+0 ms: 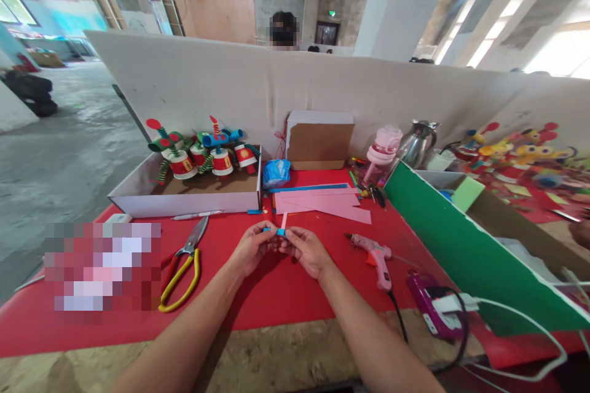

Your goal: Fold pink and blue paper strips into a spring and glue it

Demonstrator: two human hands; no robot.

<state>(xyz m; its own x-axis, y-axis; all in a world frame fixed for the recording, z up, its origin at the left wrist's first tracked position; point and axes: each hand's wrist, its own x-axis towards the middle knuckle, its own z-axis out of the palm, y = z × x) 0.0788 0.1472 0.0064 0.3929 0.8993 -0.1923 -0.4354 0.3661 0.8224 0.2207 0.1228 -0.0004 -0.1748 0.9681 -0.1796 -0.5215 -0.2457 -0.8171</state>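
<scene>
Between my two hands, over the red table cover (276, 295), is a blue paper strip (281, 233) crossed by a pink strip (284, 220) that sticks up. My left hand (254, 247) pinches its left end between thumb and fingers. On the other end, my right hand (306, 250) closes the same way. Just beyond lie long pink paper strips (318, 203) and a blue strip (318, 187). To the left rest scissors (188, 264) with one yellow and one red handle. A pink glue gun (375, 255) lies right of my right hand.
A white box (184, 204) with paper-cup figures (221, 159) stands back left. A green-sided box (461, 252) borders the right, near a purple power strip (433, 304) with cables. Behind are a pink bottle (382, 150), a metal jug (417, 142) and a white partition (221, 80).
</scene>
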